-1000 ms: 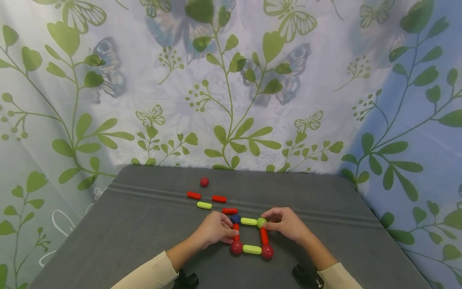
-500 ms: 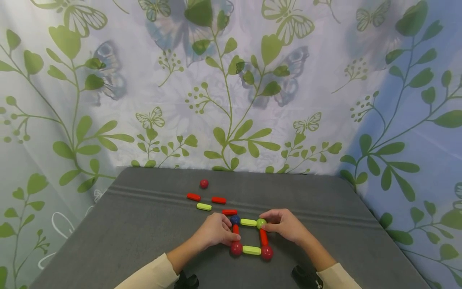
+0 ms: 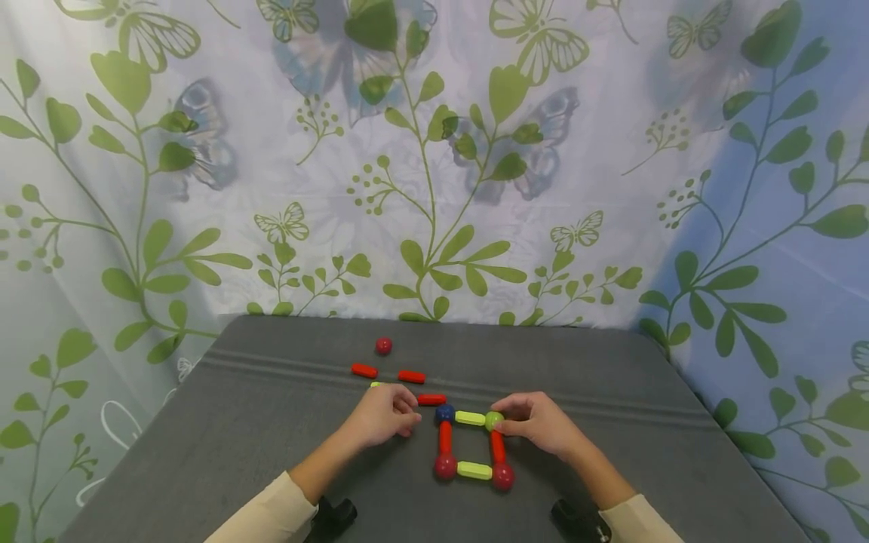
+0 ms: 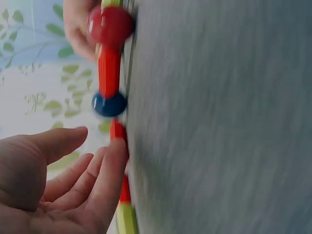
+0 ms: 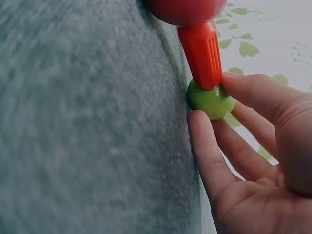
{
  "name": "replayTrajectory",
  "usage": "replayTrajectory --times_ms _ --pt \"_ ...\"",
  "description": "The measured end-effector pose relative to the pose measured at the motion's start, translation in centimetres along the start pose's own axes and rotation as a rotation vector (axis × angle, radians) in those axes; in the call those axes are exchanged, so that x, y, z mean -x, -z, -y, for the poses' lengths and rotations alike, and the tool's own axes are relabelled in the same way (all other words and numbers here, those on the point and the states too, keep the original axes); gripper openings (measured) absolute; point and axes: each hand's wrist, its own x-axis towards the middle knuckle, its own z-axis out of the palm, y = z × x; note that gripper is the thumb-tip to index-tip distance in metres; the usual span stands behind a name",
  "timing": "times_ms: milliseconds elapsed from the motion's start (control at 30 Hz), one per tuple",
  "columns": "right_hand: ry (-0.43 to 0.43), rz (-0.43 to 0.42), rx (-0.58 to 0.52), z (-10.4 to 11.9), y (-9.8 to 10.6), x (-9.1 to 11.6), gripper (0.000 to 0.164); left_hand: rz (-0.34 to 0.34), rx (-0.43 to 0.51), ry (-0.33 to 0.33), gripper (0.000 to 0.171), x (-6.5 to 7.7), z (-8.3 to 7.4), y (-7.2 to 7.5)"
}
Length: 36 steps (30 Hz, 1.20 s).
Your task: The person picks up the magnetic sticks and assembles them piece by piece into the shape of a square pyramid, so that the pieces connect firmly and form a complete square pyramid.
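A square frame of rods and balls lies on the grey table. Its corners are a blue ball [image 3: 445,413], a green ball [image 3: 494,421] and two red balls [image 3: 445,467]. Red rods [image 3: 445,438] form its sides, and yellow-green rods [image 3: 474,470] its front and back. With thumb and fingers, my right hand [image 3: 539,426] holds the green ball, also plain in the right wrist view. My left hand [image 3: 382,415] is apart from the frame, left of the blue ball, fingers loosely bent around nothing. In the left wrist view its fingertips overlap a loose red rod [image 4: 118,132].
Behind the left hand lie loose red rods [image 3: 364,370] and a yellow-green rod [image 3: 376,384], mostly hidden by that hand. A loose red ball [image 3: 383,345] sits farther back. A leaf-patterned curtain [image 3: 434,166] hangs behind the table [image 3: 577,362].
My left hand has let go of the frame's left side and moved left, now covering most of the loose yellow-green rod. My right hand stays at the green ball.
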Motion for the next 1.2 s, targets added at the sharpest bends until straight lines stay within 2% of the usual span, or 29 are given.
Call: replayTrajectory --times_ms 200,300,467,667,867,1200 --pt "0.008 0.001 0.021 -0.2 0.5 0.2 0.033 -0.132 -0.244 -0.116 0.017 -1.3 1.4 2.6" --pt "0.015 0.003 0.036 -0.3 0.7 0.3 0.033 -0.155 -0.309 -0.141 0.017 -1.8 2.0 3.3" --pt "0.022 0.006 0.062 -0.5 1.1 0.3 0.033 -0.162 -0.359 -0.143 0.017 -2.3 2.8 3.9" --pt "0.027 0.003 0.091 -0.9 1.7 0.4 0.033 -0.153 -0.423 -0.159 0.017 -2.7 2.8 4.5" --pt "0.042 0.012 0.102 -1.2 2.2 0.5 0.033 -0.109 -0.497 -0.176 0.018 -3.2 3.0 5.0" --pt "0.028 0.034 0.077 -0.9 2.6 0.4 0.034 -0.031 -0.511 -0.130 0.021 -3.8 3.1 5.2"
